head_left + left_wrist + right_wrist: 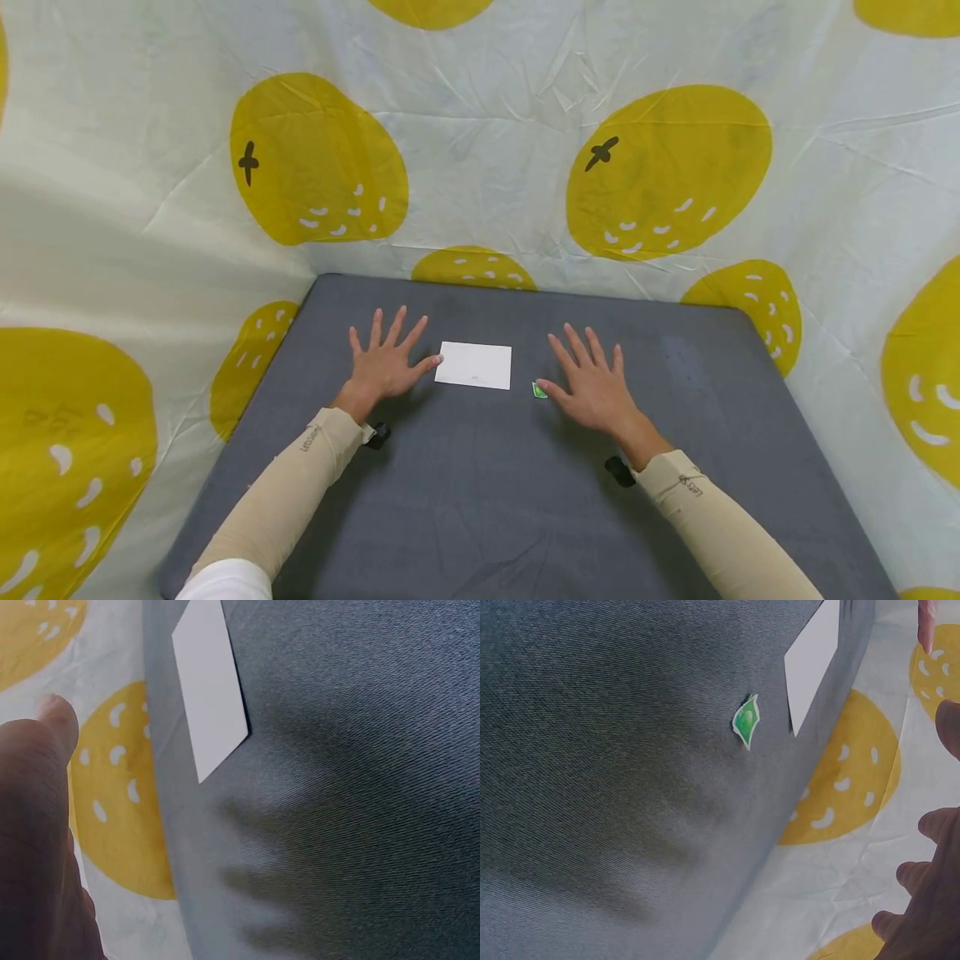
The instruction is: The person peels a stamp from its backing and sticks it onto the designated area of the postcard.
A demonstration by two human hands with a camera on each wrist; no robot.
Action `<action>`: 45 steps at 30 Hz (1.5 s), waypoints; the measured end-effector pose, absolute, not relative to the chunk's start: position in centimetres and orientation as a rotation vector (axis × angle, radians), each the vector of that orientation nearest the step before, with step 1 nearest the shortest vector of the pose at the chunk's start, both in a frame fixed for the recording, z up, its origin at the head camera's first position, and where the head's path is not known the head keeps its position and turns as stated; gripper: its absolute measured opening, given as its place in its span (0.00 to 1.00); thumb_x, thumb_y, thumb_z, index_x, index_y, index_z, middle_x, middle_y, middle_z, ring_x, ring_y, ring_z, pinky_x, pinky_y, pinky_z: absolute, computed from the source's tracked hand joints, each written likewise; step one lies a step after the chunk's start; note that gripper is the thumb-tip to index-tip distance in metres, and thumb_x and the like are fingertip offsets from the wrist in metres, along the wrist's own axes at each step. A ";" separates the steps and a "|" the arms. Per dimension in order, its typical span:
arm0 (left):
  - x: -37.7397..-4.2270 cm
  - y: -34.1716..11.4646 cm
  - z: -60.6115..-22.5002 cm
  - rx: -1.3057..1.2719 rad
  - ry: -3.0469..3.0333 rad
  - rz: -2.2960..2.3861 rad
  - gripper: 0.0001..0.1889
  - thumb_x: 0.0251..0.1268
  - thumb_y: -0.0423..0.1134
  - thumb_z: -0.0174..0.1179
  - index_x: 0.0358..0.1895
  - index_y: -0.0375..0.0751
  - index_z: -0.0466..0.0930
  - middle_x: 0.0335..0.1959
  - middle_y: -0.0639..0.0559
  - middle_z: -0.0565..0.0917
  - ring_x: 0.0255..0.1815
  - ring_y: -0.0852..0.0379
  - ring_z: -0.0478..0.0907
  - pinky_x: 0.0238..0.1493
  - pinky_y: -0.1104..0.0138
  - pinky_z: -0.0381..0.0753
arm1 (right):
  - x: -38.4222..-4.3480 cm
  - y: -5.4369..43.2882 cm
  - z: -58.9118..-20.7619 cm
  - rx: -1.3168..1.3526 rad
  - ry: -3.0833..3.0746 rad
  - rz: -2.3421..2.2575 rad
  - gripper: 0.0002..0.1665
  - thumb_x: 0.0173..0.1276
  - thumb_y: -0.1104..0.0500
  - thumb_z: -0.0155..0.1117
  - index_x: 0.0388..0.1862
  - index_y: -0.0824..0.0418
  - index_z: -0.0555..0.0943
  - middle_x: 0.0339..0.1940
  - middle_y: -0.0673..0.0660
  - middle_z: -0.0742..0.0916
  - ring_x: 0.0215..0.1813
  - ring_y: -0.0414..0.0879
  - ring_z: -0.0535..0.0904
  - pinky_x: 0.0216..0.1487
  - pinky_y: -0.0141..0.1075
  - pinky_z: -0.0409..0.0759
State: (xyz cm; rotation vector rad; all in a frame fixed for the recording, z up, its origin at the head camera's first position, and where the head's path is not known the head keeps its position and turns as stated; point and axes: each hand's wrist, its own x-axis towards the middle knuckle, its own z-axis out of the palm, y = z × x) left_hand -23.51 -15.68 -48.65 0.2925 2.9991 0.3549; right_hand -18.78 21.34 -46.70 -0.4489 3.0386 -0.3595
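A white rectangular card [473, 367] lies flat on the grey cloth surface, between the two hands. To its right is a small green sticker-like piece with a pale edge [746, 721]. My left hand [384, 368] is spread, palm down, left of the card; its thumb tip overlaps the card's left edge in the head view, while the left wrist view shows the hand raised above the surface. My right hand [596, 390] is likewise spread and raised, its thumb tip beside the green piece in the head view. Neither hand holds anything.
The grey cloth-covered table [480, 492] reaches back to a pale curtain [487, 175] printed with yellow fruit, which also hangs along the left and right sides. Dark wrist devices show under both beige sleeves [288, 483].
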 end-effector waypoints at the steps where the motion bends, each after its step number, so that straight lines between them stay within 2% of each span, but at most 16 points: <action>1: -23.5 -15.7 -48.8 0.293 3.000 0.350 0.47 0.70 0.80 0.41 0.86 0.67 0.42 0.89 0.49 0.39 0.88 0.32 0.29 0.75 0.22 0.26 | -18.8 21.4 -46.8 -0.448 3.040 -0.364 0.51 0.76 0.28 0.52 0.88 0.45 0.49 0.90 0.56 0.50 0.89 0.65 0.40 0.79 0.77 0.36; 6: -23.3 -15.5 -49.1 0.293 3.000 0.335 0.47 0.69 0.81 0.40 0.86 0.66 0.44 0.89 0.50 0.40 0.88 0.32 0.30 0.76 0.22 0.30 | -18.7 21.4 -47.4 -0.446 3.037 -0.376 0.50 0.76 0.28 0.53 0.88 0.46 0.50 0.90 0.56 0.50 0.89 0.65 0.40 0.78 0.78 0.37; 18: -23.6 -15.3 -50.1 0.299 2.981 0.336 0.46 0.70 0.80 0.40 0.86 0.69 0.40 0.89 0.52 0.36 0.88 0.34 0.27 0.77 0.23 0.27 | -18.6 21.4 -48.3 -0.446 3.028 -0.412 0.51 0.77 0.31 0.55 0.88 0.44 0.49 0.90 0.56 0.50 0.89 0.64 0.40 0.79 0.77 0.37; 24: -23.6 -15.1 -50.5 0.307 3.002 0.335 0.46 0.70 0.79 0.41 0.86 0.67 0.43 0.89 0.51 0.38 0.88 0.33 0.30 0.77 0.23 0.29 | -18.7 21.3 -48.7 -0.441 3.040 -0.405 0.50 0.77 0.30 0.55 0.88 0.45 0.50 0.90 0.56 0.51 0.89 0.64 0.42 0.79 0.77 0.38; 30: -23.6 -15.1 -50.9 0.302 2.991 0.356 0.46 0.70 0.79 0.42 0.86 0.68 0.43 0.90 0.51 0.38 0.89 0.34 0.27 0.77 0.24 0.29 | -18.6 21.2 -48.9 -0.436 3.018 -0.389 0.50 0.77 0.30 0.54 0.88 0.45 0.49 0.90 0.56 0.50 0.89 0.64 0.40 0.79 0.78 0.38; 37: -23.5 -14.9 -51.4 0.306 2.989 0.349 0.46 0.70 0.79 0.41 0.86 0.68 0.44 0.89 0.51 0.40 0.89 0.33 0.32 0.77 0.23 0.33 | -18.5 21.4 -49.2 -0.444 3.005 -0.400 0.50 0.77 0.30 0.55 0.88 0.46 0.50 0.90 0.56 0.51 0.89 0.64 0.41 0.79 0.77 0.39; 45: -23.5 -14.5 -51.9 0.295 2.974 0.353 0.45 0.70 0.80 0.40 0.86 0.68 0.44 0.89 0.52 0.39 0.89 0.34 0.31 0.77 0.23 0.32 | -18.5 21.7 -49.5 -0.442 2.994 -0.388 0.50 0.77 0.30 0.54 0.88 0.45 0.50 0.90 0.56 0.51 0.89 0.64 0.42 0.79 0.77 0.40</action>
